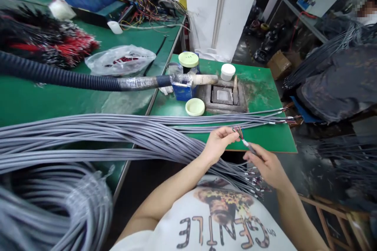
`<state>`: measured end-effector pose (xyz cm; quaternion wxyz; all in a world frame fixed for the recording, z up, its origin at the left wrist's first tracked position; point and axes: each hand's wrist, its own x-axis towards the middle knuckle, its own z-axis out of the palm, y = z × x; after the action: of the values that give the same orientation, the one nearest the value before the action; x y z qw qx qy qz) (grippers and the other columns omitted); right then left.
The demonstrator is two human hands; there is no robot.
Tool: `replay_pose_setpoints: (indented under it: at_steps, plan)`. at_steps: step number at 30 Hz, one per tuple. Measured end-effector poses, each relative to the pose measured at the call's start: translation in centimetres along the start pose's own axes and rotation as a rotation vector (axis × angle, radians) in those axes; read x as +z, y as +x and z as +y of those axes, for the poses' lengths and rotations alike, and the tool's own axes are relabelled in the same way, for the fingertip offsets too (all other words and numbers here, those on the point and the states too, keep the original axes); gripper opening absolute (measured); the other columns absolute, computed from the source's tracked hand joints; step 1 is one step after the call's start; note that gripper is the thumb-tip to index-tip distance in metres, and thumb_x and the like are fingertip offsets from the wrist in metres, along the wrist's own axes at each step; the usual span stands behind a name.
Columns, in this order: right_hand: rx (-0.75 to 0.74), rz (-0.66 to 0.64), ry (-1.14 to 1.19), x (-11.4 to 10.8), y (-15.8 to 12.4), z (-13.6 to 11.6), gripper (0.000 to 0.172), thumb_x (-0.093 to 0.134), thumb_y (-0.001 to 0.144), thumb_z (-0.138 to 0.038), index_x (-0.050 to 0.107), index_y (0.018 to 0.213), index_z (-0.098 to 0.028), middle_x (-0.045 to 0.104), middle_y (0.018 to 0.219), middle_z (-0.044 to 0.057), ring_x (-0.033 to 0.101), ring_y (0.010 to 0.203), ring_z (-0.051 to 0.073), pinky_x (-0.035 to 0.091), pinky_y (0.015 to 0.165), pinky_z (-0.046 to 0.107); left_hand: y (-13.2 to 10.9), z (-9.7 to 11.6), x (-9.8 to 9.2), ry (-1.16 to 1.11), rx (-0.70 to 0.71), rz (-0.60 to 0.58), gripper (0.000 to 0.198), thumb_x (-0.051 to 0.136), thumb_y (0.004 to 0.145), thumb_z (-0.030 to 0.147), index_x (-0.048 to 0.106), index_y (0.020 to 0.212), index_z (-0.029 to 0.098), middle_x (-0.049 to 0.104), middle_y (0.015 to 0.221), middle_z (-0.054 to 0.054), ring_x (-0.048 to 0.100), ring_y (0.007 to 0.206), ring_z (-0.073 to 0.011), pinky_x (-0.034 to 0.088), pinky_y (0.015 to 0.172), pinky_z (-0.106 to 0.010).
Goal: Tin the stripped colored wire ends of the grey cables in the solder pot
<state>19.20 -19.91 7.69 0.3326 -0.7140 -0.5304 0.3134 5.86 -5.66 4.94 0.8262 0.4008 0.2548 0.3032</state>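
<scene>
Fingers of the left hand [218, 142] pinch thin coloured wires [240, 133] at the end of a gray cable [251, 149], gripped just behind by fingers of the right hand [268, 164]. That end is above the near edge of the table [262, 82], toward its near right corner. Other gray cables [182, 119] cross the table, tips reaching past its right edge.

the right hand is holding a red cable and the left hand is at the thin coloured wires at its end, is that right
Not quite: the head view shows that the cable is grey, not red. The rest stands: the right hand holds it, and the left hand is at the thin coloured wires at its end.
</scene>
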Motion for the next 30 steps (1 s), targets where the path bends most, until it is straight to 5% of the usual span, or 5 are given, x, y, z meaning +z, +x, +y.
replay_pose_setpoints:
  at_steps: [3, 7, 16, 26, 30]
  plan:
    - [-0.042, 0.117, -0.05, 0.0, 1.5, -0.9, 0.044, 0.054, 0.09, -0.034, 0.052, 0.132, -0.021, 0.069, 0.098, 0.004, 0.064, 0.087, 0.016, 0.051, 0.078, 0.026, -0.3, -0.1, 0.3, -0.01, -0.004, -0.021, 0.021, 0.076, 0.069, 0.033, 0.066, 0.068, 0.014, 0.067, 0.065, 0.0, 0.055, 0.06, -0.0088, 0.043, 0.065, -0.023]
    - [-0.146, 0.237, -0.115, 0.7, 3.4, -2.0, 0.037, 0.057, 0.088, -0.035, 0.062, 0.123, -0.022, 0.071, 0.095, 0.003, 0.063, 0.073, 0.014, 0.052, 0.069, 0.025, -0.6, -0.1, 0.4, -0.048, 0.029, 0.007, 0.021, 0.077, 0.067, 0.032, 0.066, 0.066, 0.014, 0.066, 0.064, 0.001, 0.056, 0.06, -0.0089, 0.045, 0.066, -0.023]
    - [-0.47, 0.302, -0.068, 1.5, 6.9, -3.3, 0.016, 0.062, 0.084, -0.018, 0.073, 0.093, -0.025, 0.07, 0.087, 0.003, 0.063, 0.082, 0.018, 0.051, 0.075, 0.033, -0.7, -0.1, -0.6, -0.089, 0.201, 0.145, 0.022, 0.076, 0.07, 0.032, 0.063, 0.066, 0.015, 0.066, 0.065, 0.001, 0.059, 0.064, -0.0099, 0.047, 0.069, -0.023]
    - [-0.451, 0.21, 0.038, 3.1, 11.6, -5.1, 0.008, 0.065, 0.082, -0.024, 0.071, 0.078, -0.021, 0.065, 0.077, 0.001, 0.059, 0.075, 0.015, 0.047, 0.071, 0.029, -0.5, -0.5, -2.6, -0.102, 0.27, 0.241, 0.019, 0.073, 0.075, 0.034, 0.066, 0.074, 0.015, 0.066, 0.068, 0.0, 0.06, 0.067, -0.011, 0.047, 0.07, -0.025]
    - [-0.409, 0.142, -0.08, 3.4, 15.3, -6.3, 0.029, 0.064, 0.081, -0.028, 0.056, 0.055, -0.018, 0.049, 0.059, -0.002, 0.047, 0.059, 0.011, 0.037, 0.058, 0.026, -0.9, 0.1, -4.5, 0.159, 0.324, 0.261, 0.018, 0.072, 0.074, 0.032, 0.069, 0.073, 0.015, 0.065, 0.067, 0.0, 0.054, 0.063, -0.0101, 0.042, 0.064, -0.024]
